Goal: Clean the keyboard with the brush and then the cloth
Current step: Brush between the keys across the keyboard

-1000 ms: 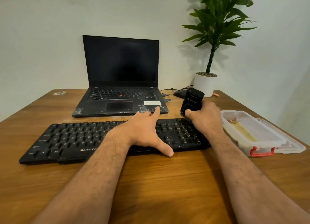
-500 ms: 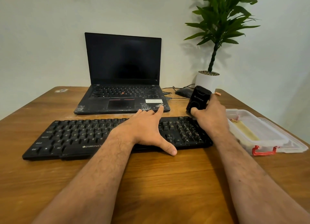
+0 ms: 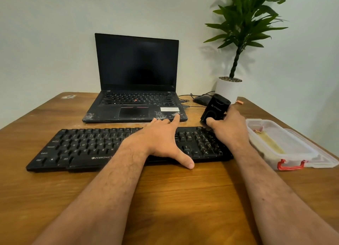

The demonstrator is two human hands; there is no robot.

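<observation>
A black keyboard [image 3: 88,147] lies across the wooden table [image 3: 165,198] in front of me. My left hand [image 3: 163,140] rests flat on its middle, fingers spread and thumb over the near edge. My right hand [image 3: 229,129] grips a black block-shaped brush [image 3: 216,107], held upright and tilted, with its lower end at the keyboard's far right corner. The bristles are hidden by my thumb and the keys. No cloth is in view.
An open black laptop [image 3: 135,90] stands behind the keyboard. To the right are a clear plastic box [image 3: 286,149] with a red clasp, a potted plant [image 3: 229,88], a dark mouse [image 3: 200,99] and cables.
The brush in my right hand has shifted a little along the keyboard's far right corner. My left hand stays on the keyboard. The view has tilted slightly.
</observation>
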